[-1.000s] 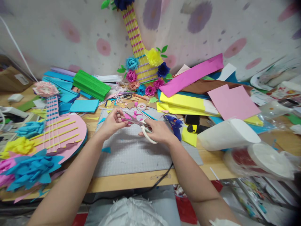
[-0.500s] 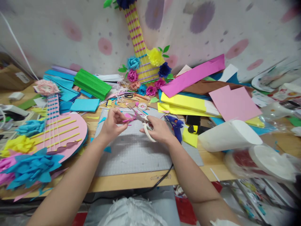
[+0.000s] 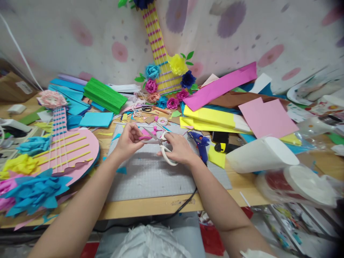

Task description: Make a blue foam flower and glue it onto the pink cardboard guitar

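Note:
My left hand [image 3: 129,140] pinches a small piece of magenta paper [image 3: 145,133] above the grey cutting mat [image 3: 150,179]. In my right hand [image 3: 179,147] are white-handled scissors [image 3: 168,156], fingers in the loops. Their blades stand apart and point left, close by the fingertips of my left hand and the magenta paper. A few magenta scraps [image 3: 157,130] lie on the mat just behind the blades. Whether the blades touch the held paper I cannot tell.
A blue glue gun [image 3: 201,145] lies right of the mat. At left rests a pink paper guitar [image 3: 77,150] with paper flowers; a yellow one [image 3: 161,57] leans on the wall. Green crepe paper [image 3: 104,96], yellow sheets [image 3: 209,120] and a white roll [image 3: 258,156] surround the mat.
The scissors' blades have spread wider apart, and the lower handle has swung slightly. My left hand keeps its pinch, almost in place.

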